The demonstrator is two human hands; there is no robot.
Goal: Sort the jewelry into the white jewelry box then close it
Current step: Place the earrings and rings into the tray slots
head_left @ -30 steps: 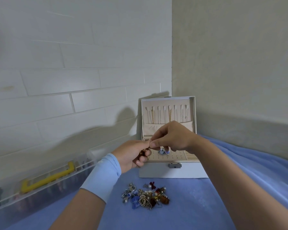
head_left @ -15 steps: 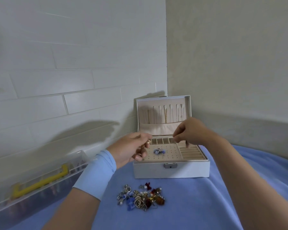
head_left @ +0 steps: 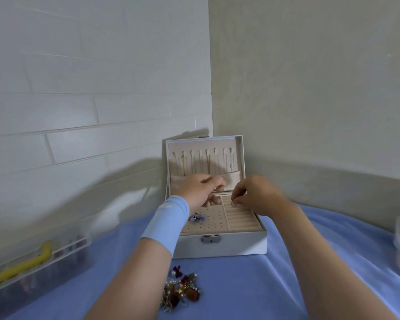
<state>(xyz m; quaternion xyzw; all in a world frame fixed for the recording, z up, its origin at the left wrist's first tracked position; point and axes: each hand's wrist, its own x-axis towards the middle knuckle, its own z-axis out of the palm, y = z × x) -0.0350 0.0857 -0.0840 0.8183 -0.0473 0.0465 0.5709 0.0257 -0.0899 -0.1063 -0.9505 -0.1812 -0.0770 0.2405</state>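
Right hand [head_left: 259,197] pinches a ring [head_left: 234,203] over the far ring slots [head_left: 243,221] of the white jewelry box [head_left: 219,248]; seat it upright between two rolls; left hand [head_left: 198,190] grips a gold piece [head_left: 222,184].

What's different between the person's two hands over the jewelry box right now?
The left hand has a light blue wrist sleeve just behind it; the right hand has a bare wrist. The left hand holds a small gold piece in front of the lid pocket, while the right hand pinches a small ring at the far end of the ridged ring slots. Both are curled and held over the open white jewelry box.
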